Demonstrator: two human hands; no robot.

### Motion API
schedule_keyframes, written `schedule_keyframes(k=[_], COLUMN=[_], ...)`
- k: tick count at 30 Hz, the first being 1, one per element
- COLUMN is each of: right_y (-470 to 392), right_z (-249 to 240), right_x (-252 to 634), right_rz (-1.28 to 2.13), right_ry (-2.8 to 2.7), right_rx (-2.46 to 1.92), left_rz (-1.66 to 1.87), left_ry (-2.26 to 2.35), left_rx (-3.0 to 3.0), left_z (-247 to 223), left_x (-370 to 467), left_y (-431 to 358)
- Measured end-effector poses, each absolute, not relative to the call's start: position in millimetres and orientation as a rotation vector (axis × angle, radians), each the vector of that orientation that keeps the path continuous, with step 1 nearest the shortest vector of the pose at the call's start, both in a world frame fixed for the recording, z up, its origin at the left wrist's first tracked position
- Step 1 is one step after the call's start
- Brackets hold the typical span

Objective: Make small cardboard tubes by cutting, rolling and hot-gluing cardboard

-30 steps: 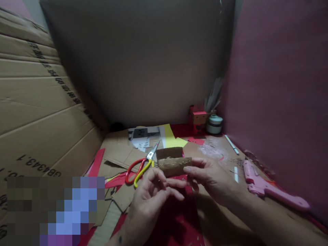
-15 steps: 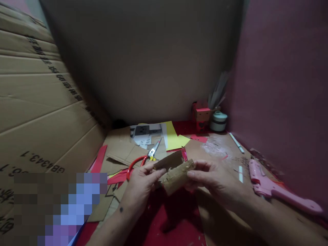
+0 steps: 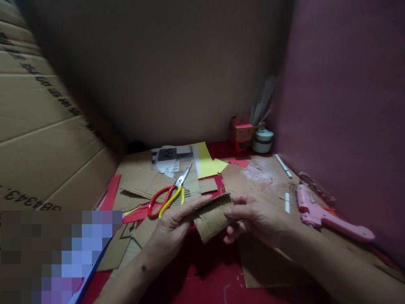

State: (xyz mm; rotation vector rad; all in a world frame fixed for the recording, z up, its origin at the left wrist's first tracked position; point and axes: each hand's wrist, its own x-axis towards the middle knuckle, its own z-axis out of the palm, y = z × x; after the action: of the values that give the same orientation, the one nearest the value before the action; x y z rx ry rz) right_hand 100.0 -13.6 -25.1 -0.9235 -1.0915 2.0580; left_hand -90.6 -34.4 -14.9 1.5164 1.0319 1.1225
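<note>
- A folded piece of brown cardboard [image 3: 210,223] is held up between both hands, above a red surface [image 3: 196,280].
- The left hand [image 3: 175,226] grips its left end.
- The right hand [image 3: 253,215] pinches its right end, thumb in front.
- Scissors [image 3: 179,183] lie beyond the left hand; a pink glue gun [image 3: 324,217] lies far right.

Some fingertips of your left hand [image 3: 173,221] and right hand [image 3: 253,214] hidden behind the cardboard piece [image 3: 211,223], your forearms [image 3: 329,255] cropped, the carton [image 3: 53,105] cut off leftward, a pixelated patch [image 3: 63,257] masking your lower left, details on the printed sheet [image 3: 167,154] too small to read
</note>
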Motion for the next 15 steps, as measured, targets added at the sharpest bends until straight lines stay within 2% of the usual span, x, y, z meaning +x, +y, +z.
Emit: schedule_keyframes(k=[9, 15], right_y=[-11.7, -13.0], right_z=[-32.3, -30.6], right_x=[100.5, 100.0], right_rz=[2.087, 2.098], right_ry=[-1.004, -0.986], right_rx=[-0.907, -0.920], left_rz=[1.140, 1.167], left_ry=[1.034, 1.037], left_rx=[1.992, 2.067], left_z=[-29.0, -35.9], left_x=[-96.6, -100.6], left_y=[-35.2, -37.7])
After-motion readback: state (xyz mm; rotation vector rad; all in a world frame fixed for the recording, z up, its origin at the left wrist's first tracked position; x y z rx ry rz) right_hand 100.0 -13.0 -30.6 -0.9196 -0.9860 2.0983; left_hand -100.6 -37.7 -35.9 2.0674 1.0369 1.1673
